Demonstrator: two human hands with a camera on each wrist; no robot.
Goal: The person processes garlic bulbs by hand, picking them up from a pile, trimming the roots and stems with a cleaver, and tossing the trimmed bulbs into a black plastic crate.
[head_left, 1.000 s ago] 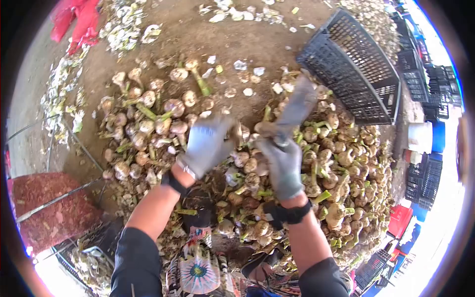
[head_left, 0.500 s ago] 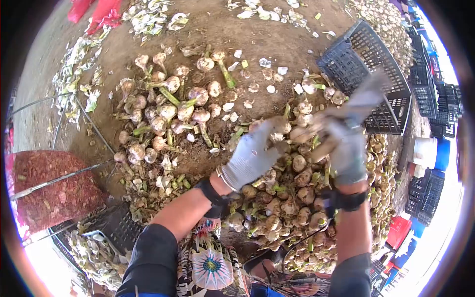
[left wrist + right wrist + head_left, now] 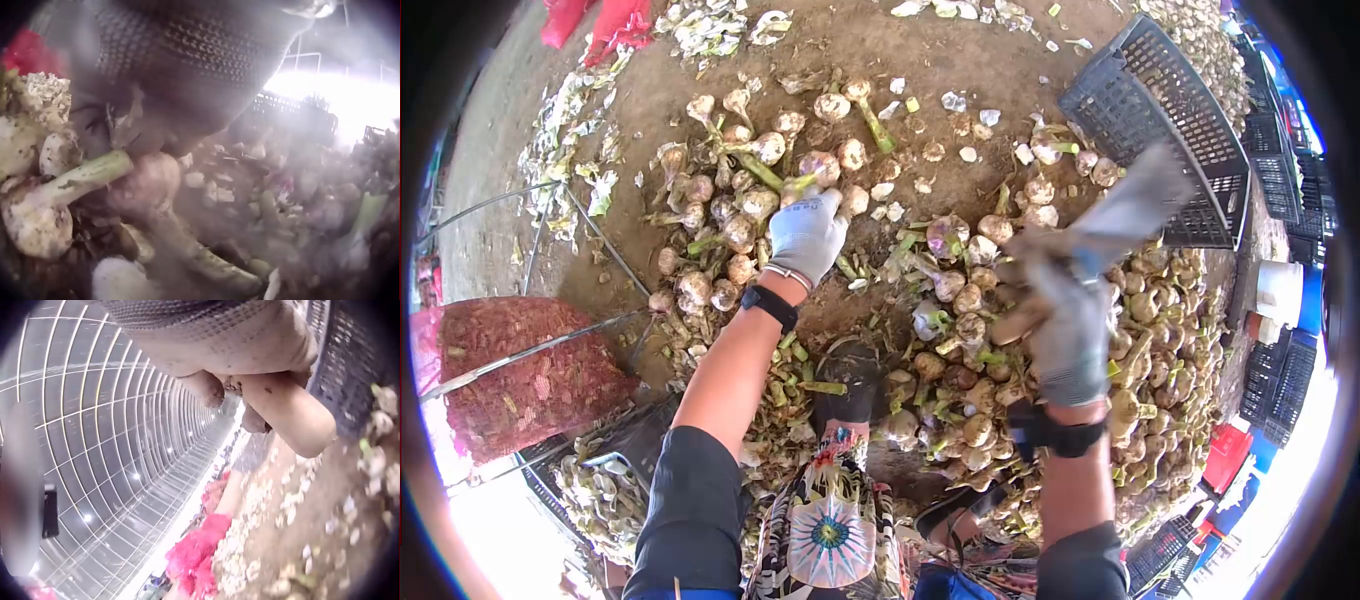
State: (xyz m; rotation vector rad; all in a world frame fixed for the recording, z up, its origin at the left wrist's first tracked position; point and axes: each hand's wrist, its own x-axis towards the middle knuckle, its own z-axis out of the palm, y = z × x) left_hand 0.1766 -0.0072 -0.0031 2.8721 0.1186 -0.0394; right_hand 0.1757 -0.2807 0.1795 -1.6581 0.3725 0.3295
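Observation:
My gloved left hand [image 3: 808,235] reaches down to the smaller heap of garlic, its fingers curled over a garlic bulb [image 3: 150,181] with a long stem. Part of that bulb is hidden under the glove. A second garlic bulb [image 3: 39,225] with a green stem lies beside it. Blurred by motion, my gloved right hand [image 3: 1065,310] is above the large garlic pile [image 3: 1150,380]. It grips a flat grey blade-like tool [image 3: 1135,200] that points toward the crate; the right wrist view shows curled fingers, with the tool hidden.
A black plastic crate [image 3: 1150,110] lies tipped beyond the large pile. Red mesh sacks [image 3: 615,30] and scattered peelings [image 3: 710,25] lie on the earth floor. At left a full mesh sack [image 3: 530,375] stands by thin metal rods [image 3: 605,240]. White and blue buckets [image 3: 1280,290] stand at right.
My left hand has gone from the large pile, near the right hand, leftward to the smaller heap. The right hand stays over the large pile with the grey tool. The head view has shifted.

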